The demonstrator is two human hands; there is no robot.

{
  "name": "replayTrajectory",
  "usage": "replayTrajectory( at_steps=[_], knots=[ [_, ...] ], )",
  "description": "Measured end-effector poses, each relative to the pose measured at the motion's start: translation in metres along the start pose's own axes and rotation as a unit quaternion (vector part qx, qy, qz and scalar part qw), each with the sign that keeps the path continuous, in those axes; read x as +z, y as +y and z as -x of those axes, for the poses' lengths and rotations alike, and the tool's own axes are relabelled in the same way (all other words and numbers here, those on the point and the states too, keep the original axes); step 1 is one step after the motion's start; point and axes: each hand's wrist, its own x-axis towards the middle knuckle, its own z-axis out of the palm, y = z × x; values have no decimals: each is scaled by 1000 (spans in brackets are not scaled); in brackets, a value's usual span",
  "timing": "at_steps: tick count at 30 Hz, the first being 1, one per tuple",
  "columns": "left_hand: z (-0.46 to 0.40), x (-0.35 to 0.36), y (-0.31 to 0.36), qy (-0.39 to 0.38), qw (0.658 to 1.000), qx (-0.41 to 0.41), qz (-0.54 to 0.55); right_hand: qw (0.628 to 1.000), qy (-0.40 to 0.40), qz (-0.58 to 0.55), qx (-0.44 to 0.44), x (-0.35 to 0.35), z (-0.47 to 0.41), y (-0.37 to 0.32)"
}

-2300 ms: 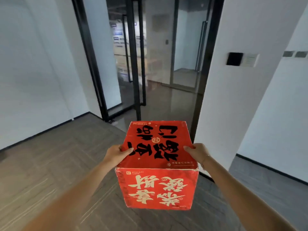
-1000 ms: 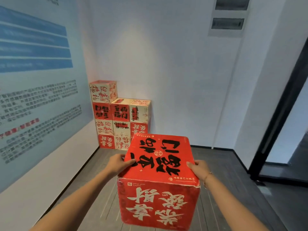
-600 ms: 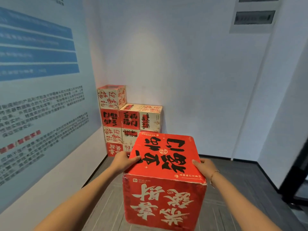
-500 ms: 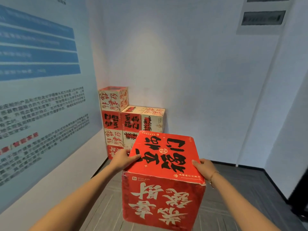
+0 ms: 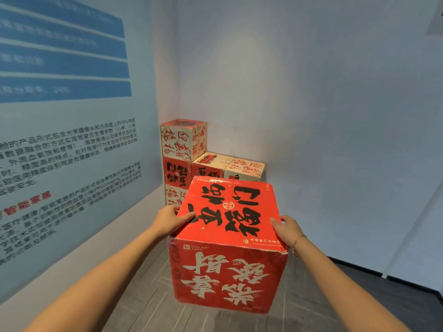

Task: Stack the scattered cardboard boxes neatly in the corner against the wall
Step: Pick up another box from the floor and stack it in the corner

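The box (image 5: 227, 238) is bright red, with bold black characters on top and cream characters on its near face. The stack (image 5: 191, 159) mixes cream boxes lettered in red with red boxes lettered in black. The poster (image 5: 67, 111) is pale blue with darker blue bands, black text and a red heading. The floor (image 5: 148, 305) is grey.

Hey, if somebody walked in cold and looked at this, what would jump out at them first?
A big red box with bold black and white lettering fills the lower middle, held off the floor between the left hand and right hand, one on each side. Behind it, a stepped stack of boxes in red and cream sits in the corner, tallest on the left. A blue poster with text covers the left wall.
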Motion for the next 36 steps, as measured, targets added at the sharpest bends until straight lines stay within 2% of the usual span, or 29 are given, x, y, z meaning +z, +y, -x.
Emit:
replayTrajectory(
  at_steps=[14,27,36],
  knots=[
    [-240,-63,-33,-16,1000,9,16,999,10,-49,13,99,-214,-101],
    [-433,-58,-38,-45,999,16,12,997,45,-51,27,124,-376,-145],
    [-578,-47,-24,-23,999,33,14,998,55,-13,-3,125,-546,-182]
  ],
)
